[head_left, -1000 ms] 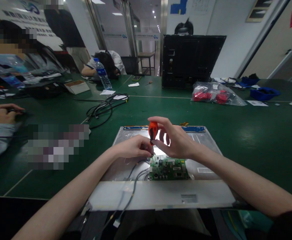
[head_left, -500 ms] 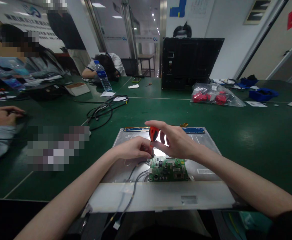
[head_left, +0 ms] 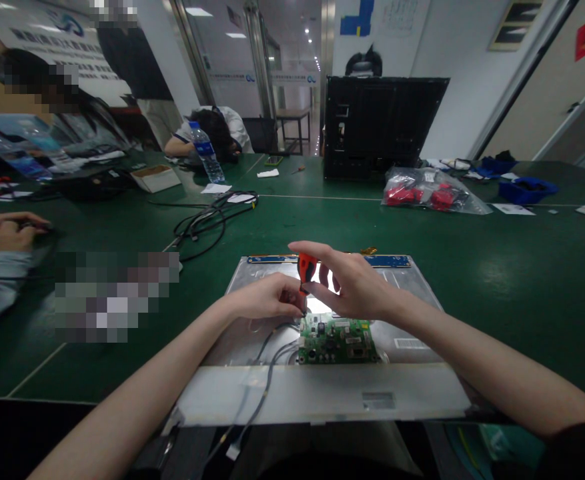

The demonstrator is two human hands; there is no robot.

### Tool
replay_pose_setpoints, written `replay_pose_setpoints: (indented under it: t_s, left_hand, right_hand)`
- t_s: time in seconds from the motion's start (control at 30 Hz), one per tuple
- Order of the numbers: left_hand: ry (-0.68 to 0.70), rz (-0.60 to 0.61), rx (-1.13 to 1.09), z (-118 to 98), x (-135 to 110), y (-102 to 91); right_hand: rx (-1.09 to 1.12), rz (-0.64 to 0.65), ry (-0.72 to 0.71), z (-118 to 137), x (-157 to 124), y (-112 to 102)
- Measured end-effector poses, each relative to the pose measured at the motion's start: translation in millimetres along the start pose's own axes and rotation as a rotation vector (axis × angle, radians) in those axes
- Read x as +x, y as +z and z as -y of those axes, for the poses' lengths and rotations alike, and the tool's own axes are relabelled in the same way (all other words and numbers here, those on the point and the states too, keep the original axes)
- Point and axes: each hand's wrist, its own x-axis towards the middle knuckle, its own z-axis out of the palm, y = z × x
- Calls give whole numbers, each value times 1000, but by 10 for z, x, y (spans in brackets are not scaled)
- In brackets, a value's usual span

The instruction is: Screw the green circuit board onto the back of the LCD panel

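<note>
A silver metal panel [head_left: 412, 293] lies face down on the green table in front of me, with a green circuit board [head_left: 337, 339] mounted near its front edge. My right hand [head_left: 355, 283] is closed on the orange handle of a small screwdriver [head_left: 306, 270], held upright over the board's top left corner. My left hand [head_left: 267, 297] is pinched around the screwdriver's lower shaft, right at the tip. Grey cables [head_left: 267, 353] run from the board toward me.
A black monitor back [head_left: 379, 127] stands at the far side. A bag of red parts [head_left: 429, 190], black cables [head_left: 212, 217], a water bottle [head_left: 205, 150] and a box [head_left: 155, 175] lie on the table. Another person's hand [head_left: 2, 232] rests at the left.
The view has shifted slightly. My right hand's fingers have turned a little on the screwdriver handle, covering more of it; both hands stay at the same spot.
</note>
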Motion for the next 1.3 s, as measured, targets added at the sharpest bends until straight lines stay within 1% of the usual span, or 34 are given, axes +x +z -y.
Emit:
replay_pose_setpoints:
  t_s: [0.23,0.5,0.63,0.77,0.97,1.13,1.3]
  left_hand:
    - [-4,-8,9,10,0,4]
    - [2,-8,23,26,-12,8]
    - [10,-8,21,27,-14,12]
    - [16,-9,19,17,-11,12]
    - [3,0,3,35,-25,22]
    - [-26,-13,15,64,-26,26]
    - [-26,-22,27,37,-25,21]
  right_hand:
    - [-17,4,-2,-16,-10,5]
    - [-11,-39,-47,-14,-13,20]
    - [-6,-41,-45,-16,-11,25]
    - [-29,-32,-46,-18,-10,20]
    - [-58,-51,-75,-19,-3,16]
    - [-68,-45,-36,-36,-18,43]
    - [-76,-28,-21,-55,-24,56]
